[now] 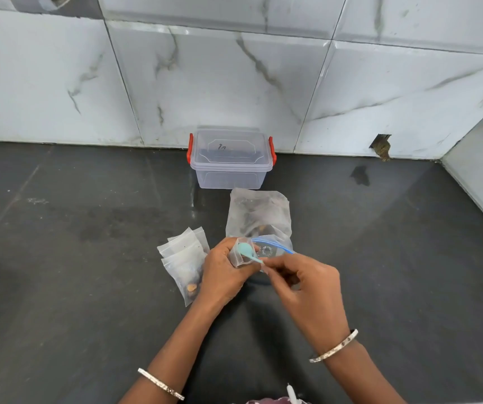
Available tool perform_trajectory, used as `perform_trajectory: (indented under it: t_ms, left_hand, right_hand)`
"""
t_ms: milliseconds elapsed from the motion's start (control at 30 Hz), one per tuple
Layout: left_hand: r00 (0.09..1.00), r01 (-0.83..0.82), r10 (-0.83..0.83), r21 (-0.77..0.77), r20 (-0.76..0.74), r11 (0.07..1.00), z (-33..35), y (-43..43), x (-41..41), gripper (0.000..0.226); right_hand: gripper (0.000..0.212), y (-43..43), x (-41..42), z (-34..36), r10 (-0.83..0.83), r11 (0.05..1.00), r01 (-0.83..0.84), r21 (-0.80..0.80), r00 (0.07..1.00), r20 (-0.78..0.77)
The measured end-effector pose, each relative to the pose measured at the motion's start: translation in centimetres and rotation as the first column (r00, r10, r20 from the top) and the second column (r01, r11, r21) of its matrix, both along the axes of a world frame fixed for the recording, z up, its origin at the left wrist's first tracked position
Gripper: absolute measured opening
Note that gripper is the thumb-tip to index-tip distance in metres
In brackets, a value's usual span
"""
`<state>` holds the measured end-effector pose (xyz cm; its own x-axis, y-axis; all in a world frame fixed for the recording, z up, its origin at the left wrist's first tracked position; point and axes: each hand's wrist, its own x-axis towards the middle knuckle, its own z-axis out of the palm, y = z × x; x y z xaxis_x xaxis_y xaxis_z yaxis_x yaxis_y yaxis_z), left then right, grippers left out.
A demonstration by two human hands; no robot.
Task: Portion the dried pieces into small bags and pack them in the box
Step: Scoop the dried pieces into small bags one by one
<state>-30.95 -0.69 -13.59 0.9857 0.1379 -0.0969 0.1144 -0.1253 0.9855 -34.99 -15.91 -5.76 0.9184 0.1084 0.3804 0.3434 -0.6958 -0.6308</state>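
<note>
A: Gripping a small bag (241, 253) in the left hand (225, 272), fingers wrapped round it, up off the table (88, 287). Probably to hold its mouth agape.

B: And pinching a teal spoon (247, 249) by the handle end with the right hand (307, 284), bowl right at that mouth. Looks like tipping a portion in.

A: Working just in front of the big zip bag (259, 214), seemingly the supply of dried pieces. Short trips for the spoon, then.

B: Got a fanned pile of filled bags (183, 258) lying just left of the left hand. Out of the way, easy to gather.

A: Not packed yet, though. Got the box (231, 158) standing back by the wall, lid on, red clasps at both ends.

B: Can't tell whether latched.
</note>
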Motion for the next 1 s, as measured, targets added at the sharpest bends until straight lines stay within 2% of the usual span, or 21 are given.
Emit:
perform_trajectory:
  t_ms: [100, 200, 333, 433, 500, 567, 633, 667, 733, 867, 933, 1000]
  left_hand:
    - [1.0, -0.01, 0.009, -0.025, -0.03, 1.0, -0.1, 0.1, 0.3, 0.042]
    - [1.0, -0.008, 0.007, -0.053, -0.024, 0.999, -0.1, 0.2, 0.4, 0.046]
    - [1.0, 0.007, -0.009, -0.082, -0.021, 0.997, 0.0, 0.1, 0.4, 0.047]
    - [1.0, 0.002, -0.003, -0.066, -0.019, 0.998, -0.1, 0.0, 0.5, 0.035]
    - [1.0, -0.001, 0.0, -0.065, -0.012, 0.998, -0.2, -0.1, 0.4, 0.033]
    - [1.0, 0.003, -0.003, -0.061, -0.003, 0.998, 0.0, -0.2, 0.2, 0.04]
    - [1.0, -0.014, 0.014, -0.055, -0.008, 0.998, 0.0, -0.3, 0.2, 0.04]
    - [1.0, -0.027, 0.026, -0.053, -0.009, 0.998, -0.1, -0.3, 0.2, 0.035]
    - [0.999, -0.036, 0.036, -0.051, -0.006, 0.998, -0.2, -0.1, 0.2, 0.03]
    - [0.998, -0.045, 0.046, -0.029, 0.042, 0.999, 0.2, -0.2, 0.2, 0.034]
    - [0.995, -0.062, 0.063, -0.016, 0.081, 0.998, 0.3, -0.3, 0.2, 0.037]
    - [0.991, -0.058, 0.058, -0.004, 0.122, 0.998, 0.4, -0.4, 0.1, 0.04]
  right_hand:
    - [0.01, 0.1, -0.2, -0.7, 0.043, 0.993, -0.023, -0.113, 0.983, 0.181]
    - [0.01, 0.1, -0.2, -0.4, -0.026, 1.0, 0.023, 0.016, 0.978, 0.208]
    - [0.012, 0.0, 0.3, 0.5, -0.127, 0.923, 0.14, 0.358, 0.99, -0.06]
    - [0.012, -0.4, 0.5, 0.7, -0.069, 0.835, 0.204, 0.511, 0.96, -0.271]
    - [0.011, -0.8, 0.6, 0.8, -0.004, 0.739, 0.253, 0.625, 0.928, -0.372]
    - [0.011, -1.2, 0.6, 1.0, 0.075, 0.6, 0.34, 0.725, 0.878, -0.474]
    - [0.012, -1.7, 0.6, 0.9, 0.128, 0.488, 0.446, 0.75, 0.814, -0.567]
    - [0.013, -2.0, 0.7, 0.8, 0.139, 0.462, 0.488, 0.74, 0.785, -0.604]
    - [0.01, -2.7, 0.7, 0.4, 0.122, 0.474, 0.535, 0.699, 0.747, -0.654]
    - [0.002, -3.4, 1.0, -0.2, -0.027, 0.613, 0.519, 0.596, 0.767, -0.64]
    - [0.004, -3.1, 1.4, -0.5, -0.128, 0.74, 0.447, 0.503, 0.828, -0.546]
    - [0.007, -2.4, 1.8, -1.0, -0.23, 0.877, 0.358, 0.32, 0.898, -0.375]
